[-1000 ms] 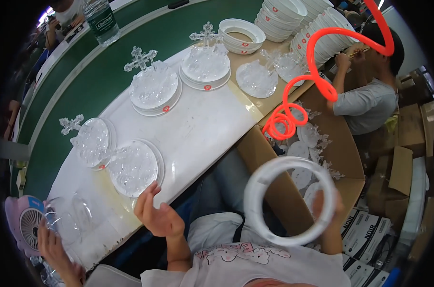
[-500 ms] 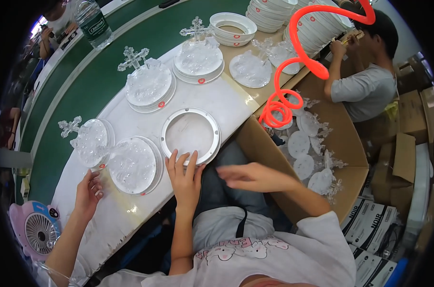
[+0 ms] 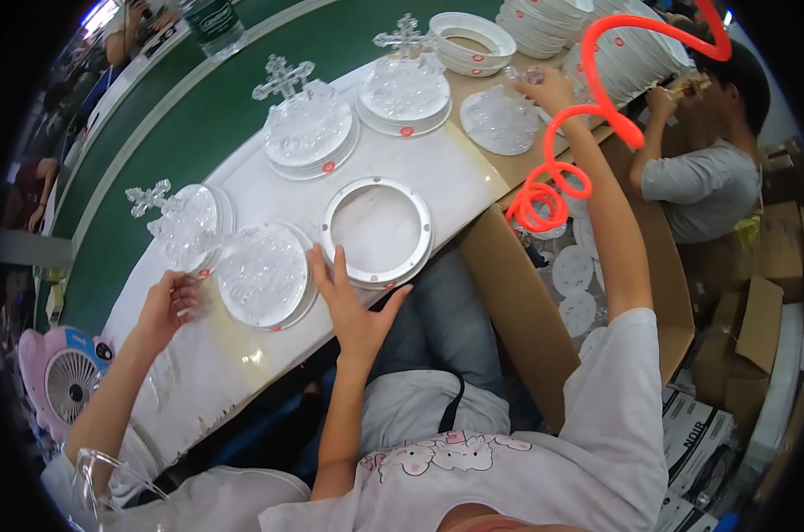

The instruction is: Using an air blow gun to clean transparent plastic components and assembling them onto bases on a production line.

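Note:
My left hand (image 3: 358, 310) is open, fingers and thumb spread, beside the near edge of a white ring (image 3: 329, 215) that has small holes round its rim. A fingertip seems to touch the ring. Stretched out to the far right, my right hand (image 3: 551, 91) has its fingers closed round a small clear cross (image 3: 528, 75) at the edge of a clear, textured disc (image 3: 499, 120) on the brown surface. Its fingertips are partly hidden. Left of the ring lies another clear textured disc (image 3: 262, 273) on a white round base.
More discs with clear crosses (image 3: 306, 126) stand along the white table (image 3: 242, 359). White rings (image 3: 473, 40) are stacked at the back. A red coiled hose (image 3: 597, 71) hangs over a carton (image 3: 517, 306) of discs. A neighbour's hand (image 3: 167, 309) is at left; another person (image 3: 703, 177) sits right.
My right hand has swung from near the ring to the far right and closed on the clear cross. My left hand's fingers have spread wider. The view has shifted slightly.

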Motion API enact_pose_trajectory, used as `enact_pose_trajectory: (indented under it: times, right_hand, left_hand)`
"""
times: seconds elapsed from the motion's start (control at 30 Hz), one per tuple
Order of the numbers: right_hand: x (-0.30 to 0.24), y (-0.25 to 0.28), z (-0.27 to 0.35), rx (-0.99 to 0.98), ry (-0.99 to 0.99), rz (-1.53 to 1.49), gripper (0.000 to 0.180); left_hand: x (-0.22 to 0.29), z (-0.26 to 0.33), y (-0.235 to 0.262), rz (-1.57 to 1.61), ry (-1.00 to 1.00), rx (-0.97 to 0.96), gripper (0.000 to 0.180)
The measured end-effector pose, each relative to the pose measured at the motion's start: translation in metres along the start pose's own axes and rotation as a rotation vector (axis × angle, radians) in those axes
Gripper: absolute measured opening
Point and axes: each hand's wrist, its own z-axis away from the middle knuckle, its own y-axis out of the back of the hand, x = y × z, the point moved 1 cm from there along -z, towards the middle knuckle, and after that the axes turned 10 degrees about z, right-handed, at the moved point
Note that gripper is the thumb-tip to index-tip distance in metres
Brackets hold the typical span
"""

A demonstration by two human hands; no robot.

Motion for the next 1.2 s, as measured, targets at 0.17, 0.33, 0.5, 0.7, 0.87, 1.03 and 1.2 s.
enact_pose_trajectory:
  times: [0.17,0.33,0.5,0.7,0.87,1.03,1.2]
  right_hand:
    - [0.02,0.032,0.001,0.052,0.125,-0.024,0.032]
    - [-0.082,0.069,0.04,-0.207,0.363,-0.385,0.032]
    - [-0.169,0.015,0.067,-0.555,0.58,-0.395,0.029]
    - [-0.197,-0.028,0.09,-0.504,0.836,-0.227,0.025]
    - [-0.203,-0.029,0.102,-0.442,0.8,-0.254,0.024]
    - [-0.204,-0.03,0.099,-0.454,0.789,-0.129,0.025]
    - [-0.198,-0.036,0.102,-0.359,0.756,-0.176,0.026]
  left_hand:
    - [0.002,-0.006,-0.003,-0.044,0.056,-0.02,0.097]
    - [-0.004,-0.005,0.003,0.01,0.072,0.006,0.099]
    - [-0.004,-0.005,-0.005,0.113,0.102,0.025,0.103]
    - [-0.003,-0.007,-0.005,0.127,0.13,0.045,0.106]
    - [-0.002,-0.009,0.0,0.099,0.146,0.009,0.103]
    - [-0.003,-0.01,-0.003,-0.003,0.068,-0.03,0.1]
    - [-0.003,-0.009,-0.001,-0.034,0.06,-0.037,0.098]
